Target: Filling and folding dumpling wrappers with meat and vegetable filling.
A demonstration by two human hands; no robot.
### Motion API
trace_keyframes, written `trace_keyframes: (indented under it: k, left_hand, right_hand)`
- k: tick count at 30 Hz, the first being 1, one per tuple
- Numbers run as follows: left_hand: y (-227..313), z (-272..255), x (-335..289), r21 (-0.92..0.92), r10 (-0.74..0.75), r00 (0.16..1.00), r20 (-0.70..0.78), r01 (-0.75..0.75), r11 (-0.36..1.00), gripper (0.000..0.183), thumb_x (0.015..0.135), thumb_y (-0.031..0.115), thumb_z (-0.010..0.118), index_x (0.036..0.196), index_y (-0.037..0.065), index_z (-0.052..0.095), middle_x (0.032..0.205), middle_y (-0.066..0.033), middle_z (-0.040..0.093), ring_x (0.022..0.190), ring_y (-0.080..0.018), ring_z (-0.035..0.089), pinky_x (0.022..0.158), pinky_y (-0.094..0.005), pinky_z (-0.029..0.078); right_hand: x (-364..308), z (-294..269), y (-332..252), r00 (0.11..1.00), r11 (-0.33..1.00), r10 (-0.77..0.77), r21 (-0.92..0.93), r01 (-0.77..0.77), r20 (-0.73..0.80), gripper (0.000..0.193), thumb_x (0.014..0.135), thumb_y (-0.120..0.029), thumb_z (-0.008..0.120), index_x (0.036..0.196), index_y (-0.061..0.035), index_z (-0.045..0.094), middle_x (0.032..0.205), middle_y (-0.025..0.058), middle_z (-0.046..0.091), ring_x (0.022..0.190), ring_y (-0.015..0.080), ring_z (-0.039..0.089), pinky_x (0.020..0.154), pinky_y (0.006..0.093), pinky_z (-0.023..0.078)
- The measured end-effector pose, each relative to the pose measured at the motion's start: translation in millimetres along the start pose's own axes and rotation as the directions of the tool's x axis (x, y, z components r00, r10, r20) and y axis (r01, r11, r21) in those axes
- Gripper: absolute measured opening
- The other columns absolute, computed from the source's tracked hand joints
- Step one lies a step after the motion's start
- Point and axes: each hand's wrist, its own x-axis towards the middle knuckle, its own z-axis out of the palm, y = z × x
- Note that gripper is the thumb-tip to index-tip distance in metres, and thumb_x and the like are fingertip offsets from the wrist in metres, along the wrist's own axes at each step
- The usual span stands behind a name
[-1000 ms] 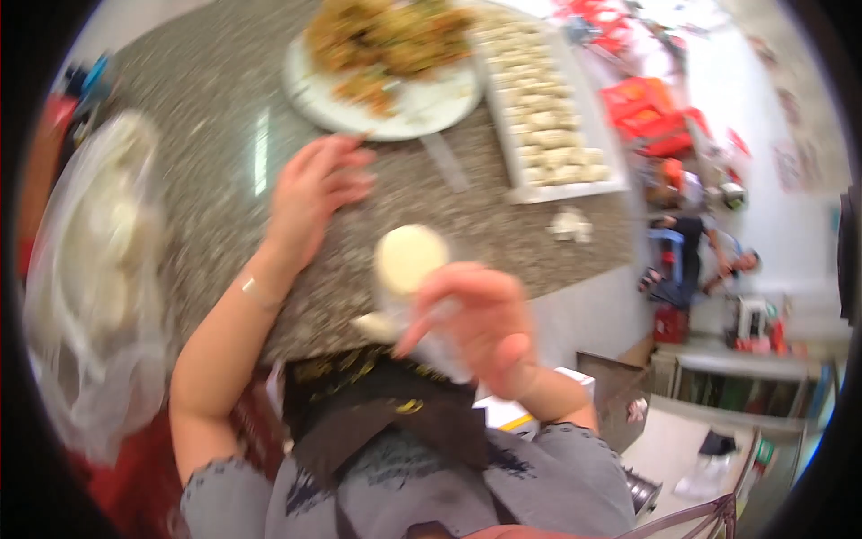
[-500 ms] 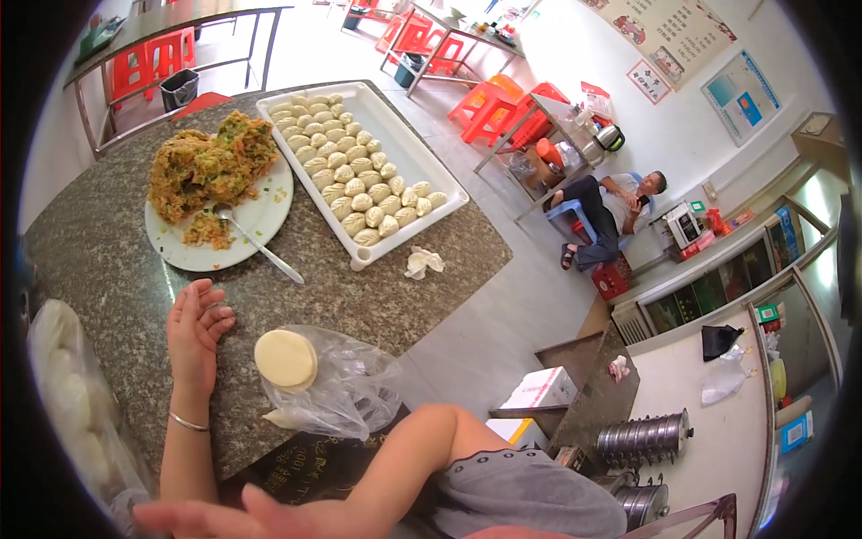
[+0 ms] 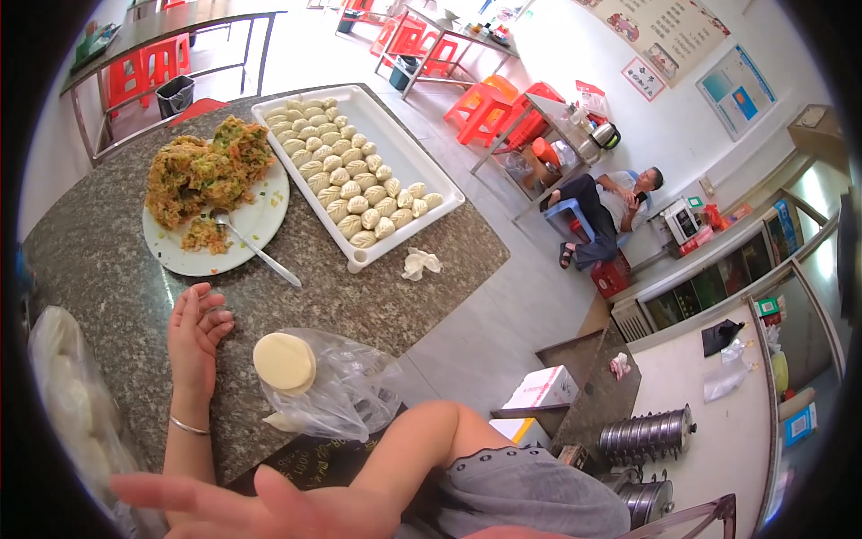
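My left hand (image 3: 199, 325) lies on its side on the speckled stone table (image 3: 413, 314), fingers loosely bent and apart, holding nothing. A metal bangle (image 3: 189, 426) circles that wrist. Across the lower edge stretches my right hand (image 3: 233, 505), close to the camera and partly blurred, fingers extended with nothing in them. To the right of my left hand, a stack of round dough wrappers (image 3: 285, 363) sits on a clear plastic bag (image 3: 346, 386). Beyond the left hand is a white plate (image 3: 184, 262) of chopped filling (image 3: 202, 175) with a spoon (image 3: 260, 251). Pleated dumplings (image 3: 346, 175) line a white tray (image 3: 413, 148).
A crumpled tissue (image 3: 420, 263) lies near the tray's corner. At the left edge stands a plastic bag with pale contents (image 3: 76, 404). Another person (image 3: 606, 207) sits on a chair across the room. Metal steamers (image 3: 642, 436) and a white box (image 3: 541, 389) are at right.
My right hand has shifted slightly left, its fingers spreading further. The left hand stays in place on the table. The view has tilted very slightly.
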Motion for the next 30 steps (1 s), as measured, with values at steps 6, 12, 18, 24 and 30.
trace_keyframes:
  k: [6, 12, 18, 24, 30]
  left_hand:
    - [3, -5, -4, 0.021, -0.024, 0.998, -0.062, 0.026, 0.999, 0.03, 0.096, 0.03, 0.051, 0.113, 0.005, 0.054, 0.094, -0.0063, 0.063, 0.074, -0.0124, 0.062, 0.066, -0.0245, 0.052]
    - [8, 7, 3, -0.08, -0.06, 0.997, 0.039, 0.063, 0.995, 0.032, 0.095, 0.029, 0.053, 0.116, 0.004, 0.053, 0.1, -0.0084, 0.063, 0.081, -0.0151, 0.062, 0.074, -0.0283, 0.052]
    - [12, -7, 1, -0.103, -0.074, 0.997, 0.034, 0.077, 0.992, 0.031, 0.095, 0.028, 0.054, 0.114, 0.004, 0.054, 0.099, -0.0088, 0.063, 0.082, -0.0142, 0.063, 0.074, -0.0281, 0.053]
    - [10, 0, 0, -0.129, -0.074, 0.994, 0.079, 0.084, 0.988, 0.03, 0.095, 0.029, 0.054, 0.112, 0.004, 0.054, 0.099, -0.0089, 0.063, 0.082, -0.0139, 0.063, 0.073, -0.0271, 0.053]
    - [10, 1, -7, -0.094, -0.09, 0.995, 0.043, 0.094, 0.991, 0.029, 0.094, 0.028, 0.055, 0.111, 0.005, 0.056, 0.096, -0.0069, 0.063, 0.079, -0.0136, 0.063, 0.07, -0.0264, 0.053]
  right_hand:
    - [-12, -38, 11, 0.987, 0.984, 0.153, 0.085, -0.156, 0.04, 0.082, 0.088, -0.068, 0.03, 0.148, -0.0163, 0.008, 0.132, 0.0198, 0.045, 0.119, 0.0322, 0.05, 0.093, 0.0448, 0.047]
    - [-38, -74, -80, 0.995, -0.479, -0.096, -0.874, -0.082, -0.041, 0.044, 0.076, -0.019, 0.074, 0.116, -0.0064, 0.058, 0.106, 0.012, 0.058, 0.097, 0.0266, 0.056, 0.085, 0.0346, 0.045]
    - [-44, -97, -65, 0.952, -0.937, 0.085, -0.348, -0.024, -0.293, 0.049, 0.069, -0.032, 0.075, 0.109, -0.0093, 0.059, 0.12, 0.0076, 0.048, 0.125, 0.0311, 0.038, 0.105, 0.0617, 0.018]
    - [-42, -99, -70, 0.957, -0.935, 0.094, -0.355, -0.01, -0.274, 0.042, 0.07, -0.024, 0.076, 0.106, -0.0107, 0.061, 0.116, 0.0078, 0.05, 0.121, 0.0307, 0.042, 0.105, 0.0552, 0.025]
    - [-41, -103, -124, 0.896, -0.211, -0.408, -0.937, -0.278, -0.174, 0.034, 0.077, -0.002, 0.067, 0.109, -0.0056, 0.058, 0.108, 0.0063, 0.055, 0.101, 0.0176, 0.054, 0.089, 0.0312, 0.043]
